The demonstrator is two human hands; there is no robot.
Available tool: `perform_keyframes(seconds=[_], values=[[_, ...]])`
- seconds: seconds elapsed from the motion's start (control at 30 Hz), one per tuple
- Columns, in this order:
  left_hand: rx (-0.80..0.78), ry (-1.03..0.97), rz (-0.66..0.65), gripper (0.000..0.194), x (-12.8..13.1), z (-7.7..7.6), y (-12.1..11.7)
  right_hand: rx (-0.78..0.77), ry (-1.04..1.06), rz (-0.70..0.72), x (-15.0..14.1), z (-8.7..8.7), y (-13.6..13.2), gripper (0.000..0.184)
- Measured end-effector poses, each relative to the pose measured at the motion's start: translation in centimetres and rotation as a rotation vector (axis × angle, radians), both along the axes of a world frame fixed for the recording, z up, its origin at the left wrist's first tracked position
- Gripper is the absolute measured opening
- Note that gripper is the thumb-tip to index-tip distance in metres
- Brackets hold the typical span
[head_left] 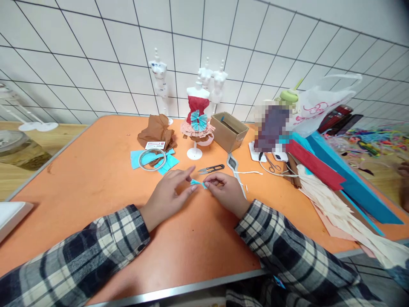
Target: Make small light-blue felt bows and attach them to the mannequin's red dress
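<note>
My left hand (169, 194) and my right hand (223, 189) meet over the middle of the orange table (96, 183). Both pinch a small folded teal paper piece (197, 183) between thumb and fingertips, just above the tabletop. Black thread snips (211, 169) lie right behind my fingers. Further back a small white mannequin (197, 117) on a stand wears a red top, a pink ruffled skirt and a teal pleated bow.
Teal paper scraps with a tape ring (152, 159) and brown crumpled paper (156, 130) lie at back left. A cardboard box (228, 130), scissors (271, 164), stacked crepe sheets (329, 183) and a plastic bag (319, 104) fill the right. Bare mannequins (159, 76) stand by the tiled wall.
</note>
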State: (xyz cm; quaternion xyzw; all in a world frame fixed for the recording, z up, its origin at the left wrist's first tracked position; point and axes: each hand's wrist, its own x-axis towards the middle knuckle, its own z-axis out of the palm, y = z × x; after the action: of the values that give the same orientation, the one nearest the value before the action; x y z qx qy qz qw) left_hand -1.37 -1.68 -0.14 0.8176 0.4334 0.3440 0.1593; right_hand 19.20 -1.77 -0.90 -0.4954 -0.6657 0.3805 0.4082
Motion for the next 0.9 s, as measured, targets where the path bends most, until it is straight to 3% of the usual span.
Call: perform_keyframes(seconds=[0.1,0.27,0.33,0.43,0.57,0.7,0.8,0.9], values=[[-0.198,-0.177,-0.016,0.038,0.2,0.1,0.3,0.097,-0.074,0.041,0.0,0.2,-0.2,0.01],[-0.353,-0.164,-0.202,0.032,0.8,0.3,0.3,0.258,-0.166,0.143,-0.2,0.9,-1.0,0.01],[-0.332,-0.165,-0.184,0.027,0.9,0.3,0.2,0.192,-0.109,0.139,-0.3,0.9,-1.1,0.011],[-0.238,-0.123,-0.156,0.023,0.8,0.1,0.1,0.069,-0.005,0.146,-0.5,0.6,-1.1,0.03],[-0.116,-0.033,-0.158,0.022,0.5,0.1,0.1,-0.035,0.094,0.145,-0.6,0.2,-0.7,0.017],[-0.02,0.101,-0.18,0.023,0.2,0.7,0.1,-0.247,0.227,0.156,-0.5,-0.1,-0.4,0.021],[0.069,0.205,-0.188,0.023,-0.1,1.0,0.2,-0.259,0.201,0.152,-0.3,-0.1,-0.3,0.02],[0.079,0.208,-0.168,0.022,-0.3,0.7,0.2,-0.121,0.07,0.121,0.0,-0.1,-0.2,0.012]])
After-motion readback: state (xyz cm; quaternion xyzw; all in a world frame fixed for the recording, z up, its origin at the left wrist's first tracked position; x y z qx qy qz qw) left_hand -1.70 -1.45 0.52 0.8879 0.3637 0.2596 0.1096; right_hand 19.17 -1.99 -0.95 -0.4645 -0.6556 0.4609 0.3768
